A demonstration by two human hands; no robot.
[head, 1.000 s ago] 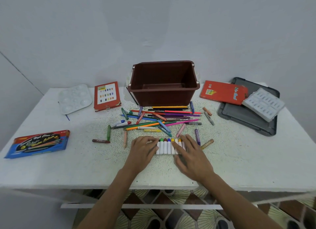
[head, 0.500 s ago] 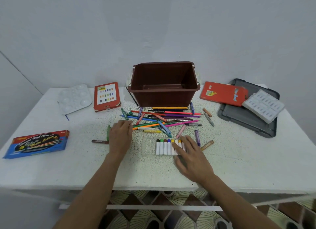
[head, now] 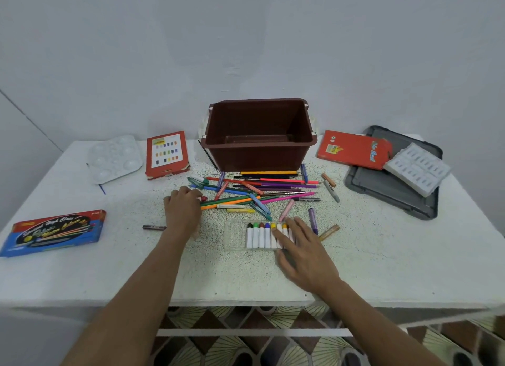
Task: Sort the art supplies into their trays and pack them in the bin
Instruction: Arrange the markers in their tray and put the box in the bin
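My left hand (head: 182, 207) pinches a red-capped marker (head: 203, 199), my right hand (head: 302, 246) lies flat on the crayons (head: 258, 237); the blue box (head: 54, 232) script blurs.

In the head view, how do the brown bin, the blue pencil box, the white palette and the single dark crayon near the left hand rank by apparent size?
1. brown bin
2. blue pencil box, though it lies nearer the camera, so its lead over the palette is unsure
3. white palette
4. dark crayon
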